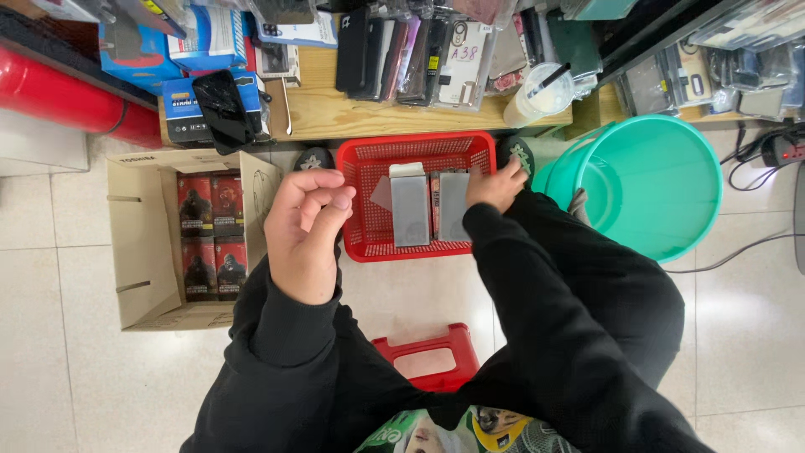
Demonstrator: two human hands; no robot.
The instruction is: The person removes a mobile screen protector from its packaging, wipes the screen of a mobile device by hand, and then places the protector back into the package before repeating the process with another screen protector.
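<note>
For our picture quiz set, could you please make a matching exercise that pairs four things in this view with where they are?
Things:
1. red basket
2. cardboard box
3. teal bucket
4. red stool

Places:
A. on the floor, far right
B. between the person's legs
C. in front of the person, right hand reaching into it
D. on the floor, far left, small red packages inside

Pairs: 1-C, 2-D, 3-A, 4-B

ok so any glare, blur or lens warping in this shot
Head view: wide lens bends the red pipe and floor tile lines near the edges; soft glare on the glossy floor beside the teal bucket; left hand and right hand at the red basket look sharp.
</note>
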